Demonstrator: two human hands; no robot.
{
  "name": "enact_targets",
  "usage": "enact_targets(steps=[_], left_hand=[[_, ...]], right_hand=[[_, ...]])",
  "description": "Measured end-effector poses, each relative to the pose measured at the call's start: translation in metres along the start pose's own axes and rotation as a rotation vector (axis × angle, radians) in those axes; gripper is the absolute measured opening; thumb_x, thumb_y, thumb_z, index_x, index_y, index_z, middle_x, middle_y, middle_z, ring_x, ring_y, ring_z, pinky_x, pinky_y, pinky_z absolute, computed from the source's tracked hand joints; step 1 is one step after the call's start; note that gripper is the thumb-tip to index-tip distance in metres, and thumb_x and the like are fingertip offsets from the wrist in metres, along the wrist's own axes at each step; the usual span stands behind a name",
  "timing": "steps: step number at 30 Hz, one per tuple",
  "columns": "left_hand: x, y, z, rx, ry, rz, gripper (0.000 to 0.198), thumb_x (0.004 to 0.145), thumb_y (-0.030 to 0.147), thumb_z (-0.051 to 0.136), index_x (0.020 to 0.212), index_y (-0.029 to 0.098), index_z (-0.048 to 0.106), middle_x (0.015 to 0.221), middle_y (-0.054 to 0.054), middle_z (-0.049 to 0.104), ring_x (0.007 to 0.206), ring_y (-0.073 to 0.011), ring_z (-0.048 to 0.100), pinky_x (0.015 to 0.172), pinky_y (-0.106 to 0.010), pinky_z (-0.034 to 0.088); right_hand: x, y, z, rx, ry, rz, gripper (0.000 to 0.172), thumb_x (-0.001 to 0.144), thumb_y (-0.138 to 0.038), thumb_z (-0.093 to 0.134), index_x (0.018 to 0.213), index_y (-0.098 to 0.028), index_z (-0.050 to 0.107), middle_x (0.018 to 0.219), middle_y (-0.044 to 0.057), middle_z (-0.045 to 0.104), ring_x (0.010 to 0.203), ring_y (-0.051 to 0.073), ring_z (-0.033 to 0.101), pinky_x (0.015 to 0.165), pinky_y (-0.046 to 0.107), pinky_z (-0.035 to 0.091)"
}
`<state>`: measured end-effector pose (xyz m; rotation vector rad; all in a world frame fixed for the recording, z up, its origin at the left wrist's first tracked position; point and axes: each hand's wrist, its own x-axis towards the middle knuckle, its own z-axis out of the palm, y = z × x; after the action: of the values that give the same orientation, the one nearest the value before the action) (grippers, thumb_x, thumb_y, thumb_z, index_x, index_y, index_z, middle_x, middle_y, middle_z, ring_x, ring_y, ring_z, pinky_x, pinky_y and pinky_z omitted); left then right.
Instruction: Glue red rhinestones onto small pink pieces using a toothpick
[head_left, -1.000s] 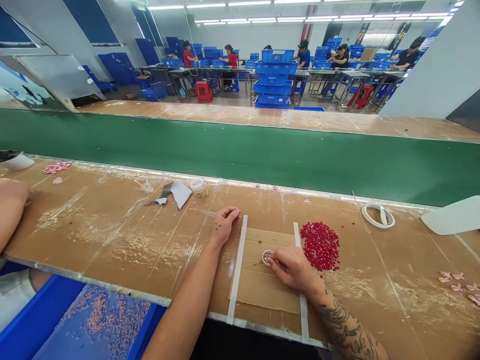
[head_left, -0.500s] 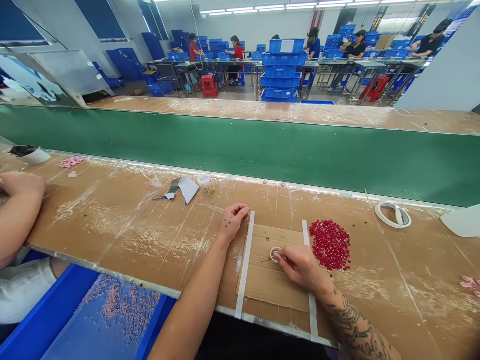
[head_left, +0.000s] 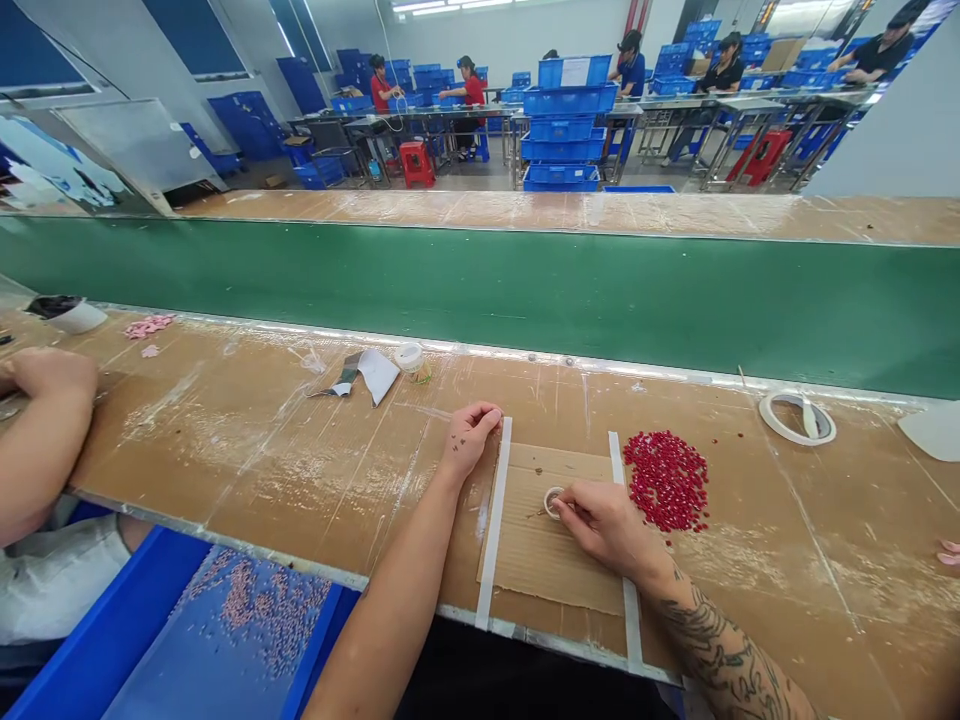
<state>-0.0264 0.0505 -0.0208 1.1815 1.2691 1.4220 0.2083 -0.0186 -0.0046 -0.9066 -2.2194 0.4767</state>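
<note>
The right hand [head_left: 604, 525], its tattooed forearm reaching in from the lower right, has a narrow grip, with thumb and fingertips pinched against the right side of a small pale ring [head_left: 553, 503]. The ring sits near the middle of a brown corrugated cardboard sheet [head_left: 551, 540] on the tan bench [head_left: 262, 455], its round opening facing mostly upward. A thin dark stem [head_left: 537, 514] seems to run left from it, giving the piece a long axis roughly along the bench, pointing left, though the fingers hide part of the join and its attachment cannot be confirmed. The left hand [head_left: 471, 440] lies curled just left of the cardboard, beside a white tape strip [head_left: 495, 520]; its fingers are closed, and nothing shows in them, though something small could be hidden. The likeliest trouble is a slip: a piece this small, pinched from one side, could spring from the fingertips or roll across the cardboard if the pressure is uneven. Just right of the sheet lies a loose heap of glossy red beads [head_left: 666, 480], and it has no rim, so the piece could vanish among them, or a careless sideways move of the right hand could scatter them. The strips along the sheet are low and might not stop anything rolling. Past the near bench edge lies a blue tray [head_left: 225, 630] of tiny pink pieces, where a dropped part would be hard to find.
</note>
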Motion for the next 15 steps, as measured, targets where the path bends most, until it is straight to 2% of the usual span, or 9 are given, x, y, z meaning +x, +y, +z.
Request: enact_targets(steps=[3,9,15], left_hand=[[0.0,-0.002,0.0,0.008,-0.003,0.001,0.026,0.074,0.041,0.071,0.064,0.018,0.067,0.058,0.0,0.061,0.059,-0.0152,0.053,0.058,-0.026,0.045],[0.001,-0.005,-0.001,0.014,-0.002,0.003,0.025,0.073,0.041,0.07,0.064,0.017,0.068,0.058,0.0,0.061,0.057,-0.0147,0.052,0.057,-0.026,0.044],[0.001,-0.004,0.0,0.008,0.002,-0.005,0.025,0.072,0.041,0.072,0.065,0.017,0.069,0.057,0.0,0.061,0.057,-0.0147,0.052,0.058,-0.026,0.045]], right_hand=[[0.001,-0.001,-0.002,0.017,0.05,0.023,0.04,0.103,-0.033,0.047,0.069,-0.019,0.06,0.052,-0.004,0.051,0.047,0.008,0.045,0.05,0.022,0.032],[0.0,-0.001,-0.01,0.029,0.235,0.12,0.041,0.102,-0.035,0.049,0.065,-0.019,0.059,0.047,-0.007,0.039,0.042,0.007,0.035,0.044,0.022,0.029],[-0.002,-0.001,-0.018,0.04,0.304,0.149,0.032,0.096,-0.028,0.054,0.066,-0.019,0.06,0.049,-0.007,0.039,0.042,0.007,0.034,0.042,0.021,0.027]])
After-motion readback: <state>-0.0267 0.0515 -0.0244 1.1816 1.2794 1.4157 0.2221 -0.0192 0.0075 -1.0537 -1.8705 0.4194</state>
